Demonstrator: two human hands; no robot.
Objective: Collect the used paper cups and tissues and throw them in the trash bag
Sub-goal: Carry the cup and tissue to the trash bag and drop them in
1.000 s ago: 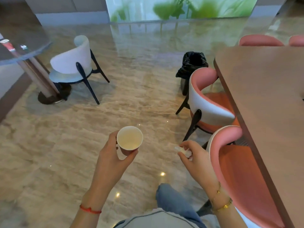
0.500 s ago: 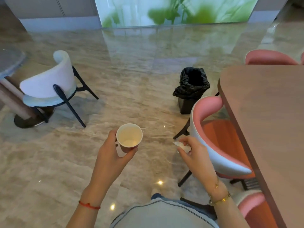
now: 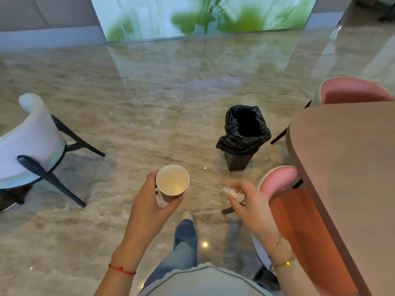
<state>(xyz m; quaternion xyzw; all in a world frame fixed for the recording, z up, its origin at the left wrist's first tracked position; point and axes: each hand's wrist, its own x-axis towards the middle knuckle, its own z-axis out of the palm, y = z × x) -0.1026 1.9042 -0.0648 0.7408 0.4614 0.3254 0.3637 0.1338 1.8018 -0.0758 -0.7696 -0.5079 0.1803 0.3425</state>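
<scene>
My left hand (image 3: 149, 208) grips a paper cup (image 3: 172, 180) upright; its white inside looks empty. Pinched in the fingers of my right hand (image 3: 250, 201) is a crumpled white tissue (image 3: 234, 193). Ahead and slightly right on the floor stands a small bin lined with a black trash bag (image 3: 243, 133), its mouth open. Both hands are held in front of my body, short of the bin.
A brown wooden table (image 3: 346, 157) fills the right side, with pink chairs (image 3: 299, 210) tucked along it, one right beside my right hand. A white chair (image 3: 27, 142) with dark legs stands at the left. Polished marble floor (image 3: 149, 103) stretches ahead to a glass wall.
I have walked forward, so the bin with the black bag now appears nearer and more central. Both hands keep the same hold on the cup and the tissue.
</scene>
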